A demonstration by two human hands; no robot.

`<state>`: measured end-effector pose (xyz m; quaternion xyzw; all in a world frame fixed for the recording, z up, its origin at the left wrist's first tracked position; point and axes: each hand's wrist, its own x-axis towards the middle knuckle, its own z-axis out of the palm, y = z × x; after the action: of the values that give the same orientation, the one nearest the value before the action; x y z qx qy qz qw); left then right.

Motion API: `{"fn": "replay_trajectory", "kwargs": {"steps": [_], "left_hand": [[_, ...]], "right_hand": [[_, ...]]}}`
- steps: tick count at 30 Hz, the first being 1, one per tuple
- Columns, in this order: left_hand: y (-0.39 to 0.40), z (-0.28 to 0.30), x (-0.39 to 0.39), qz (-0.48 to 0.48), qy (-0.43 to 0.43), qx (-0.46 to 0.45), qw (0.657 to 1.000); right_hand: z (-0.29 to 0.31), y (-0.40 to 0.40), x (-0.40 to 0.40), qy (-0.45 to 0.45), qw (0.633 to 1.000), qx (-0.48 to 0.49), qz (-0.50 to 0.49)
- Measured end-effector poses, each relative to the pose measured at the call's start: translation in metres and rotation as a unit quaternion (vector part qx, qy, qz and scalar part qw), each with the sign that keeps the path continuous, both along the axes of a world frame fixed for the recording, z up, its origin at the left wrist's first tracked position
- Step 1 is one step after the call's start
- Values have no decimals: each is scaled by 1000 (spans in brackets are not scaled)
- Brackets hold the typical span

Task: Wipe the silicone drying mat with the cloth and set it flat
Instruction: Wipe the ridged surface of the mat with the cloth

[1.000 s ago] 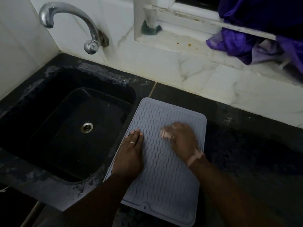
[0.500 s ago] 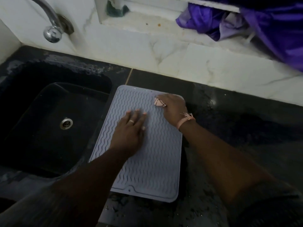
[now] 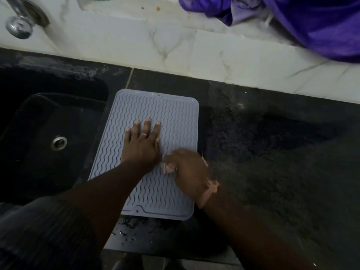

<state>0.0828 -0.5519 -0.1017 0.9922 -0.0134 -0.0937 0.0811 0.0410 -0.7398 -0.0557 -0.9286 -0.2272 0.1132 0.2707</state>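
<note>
The grey rectangular silicone drying mat point(image 3: 148, 152), ribbed with wavy lines, lies flat on the black stone counter point(image 3: 272, 152) just right of the sink, its left edge running along the sink's rim. Its near short edge carries a small notch and sits just short of the counter's front edge.

The left hand point(image 3: 142, 143) rests palm-down on the middle of the mat, fingers straight and slightly spread — a thin ring on one of them. It presses the mat and grips nothing.

The right hand point(image 3: 187, 170) is over the mat's right side, nearer the person, and is blurred. Its fingers are curled around a small pale pink cloth point(image 3: 168, 167), of which only a bit shows at the knuckles. A pink band point(image 3: 211, 189) circles that wrist.

To the left is the black sunken sink point(image 3: 19, 121) with a round metal drain point(image 3: 58, 142). A chrome tap point(image 3: 19, 26) sticks out of the white marble-patterned tiled wall point(image 3: 175, 49) at upper left. Purple fabric point(image 3: 302, 22) hangs over the ledge at upper right — creased and bunched.
</note>
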Motion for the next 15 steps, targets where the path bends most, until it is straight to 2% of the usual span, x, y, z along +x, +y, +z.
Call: {"fn": "replay_trajectory", "kwargs": {"steps": [2,5,7,9,10,13,15], "left_hand": [[1,2,2,-1,11,1,1000],[-1,7,4,-4,41,11,999],[-3,13,6,-3,52,1,999],[-10,19,4,-34,43,-25,998],[-16,21,1,-62,39,-37,997],[-34,20,-10,-97,58,-22,993],[-40,18,-11,-86,68,9,994]], "right_hand": [[8,-3,-24,33,999,-13,16],[30,-14,-6,130,989,62,-45],[34,-23,33,91,984,72,-136],[26,-28,74,34,982,31,-185],[23,-27,89,15,984,-5,-178],[11,-22,104,0,987,-132,-89],[7,-17,96,-16,983,-165,-73]]}}
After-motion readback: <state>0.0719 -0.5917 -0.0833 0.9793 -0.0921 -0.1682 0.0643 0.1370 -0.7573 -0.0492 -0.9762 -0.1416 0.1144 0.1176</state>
